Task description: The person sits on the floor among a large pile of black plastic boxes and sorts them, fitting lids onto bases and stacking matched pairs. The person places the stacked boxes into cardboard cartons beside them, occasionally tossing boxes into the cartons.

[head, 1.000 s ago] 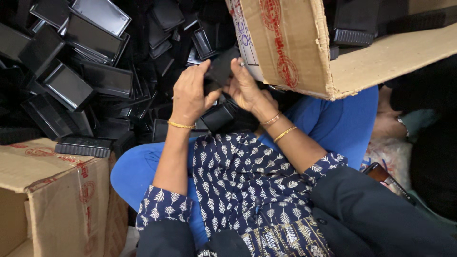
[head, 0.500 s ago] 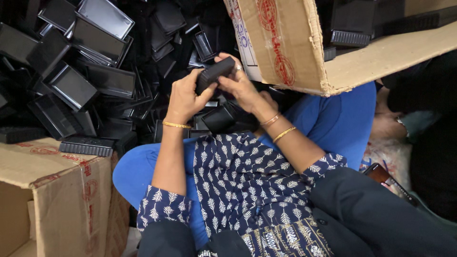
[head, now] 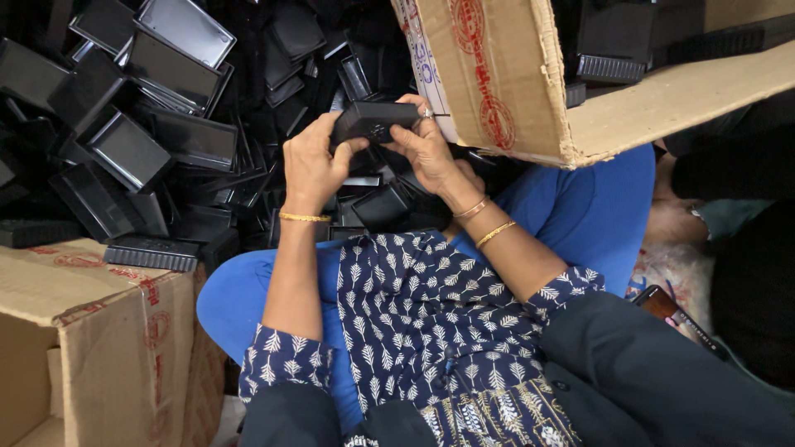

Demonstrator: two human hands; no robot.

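- While both hands worked above the lap, a small black plastic casing (head: 374,122) sat between them, lifted clear of the heap of black plastic trays (head: 157,124) beyond the knees.
- Its long axis ran roughly left to right across the view, slightly tilted, with one short end toward each hand; a broad face with a small round detail was turned toward the camera.
- The left hand (head: 313,161) was closed on the casing's left end, thumb laid along the near edge and fingers curled behind it.
- The right hand (head: 426,147) was closed on the right end, fingers wrapped over the top edge and a ring showing on one finger.
- Just beside the right hand stood a tilted cardboard box (head: 530,74) with red print, its corner close to the casing without clearly touching it.
- A second cardboard box (head: 91,331) stood lower left, with a ribbed black piece (head: 151,252) resting on its top edge.
- Half a second earlier the casing had slanted more steeply, its right end higher; since then it had levelled out.
- A full second earlier the piece had lain lower, nearer the heap, with the hands wider apart around it.
- A phone (head: 662,305) lay at the right, well apart from the hands.
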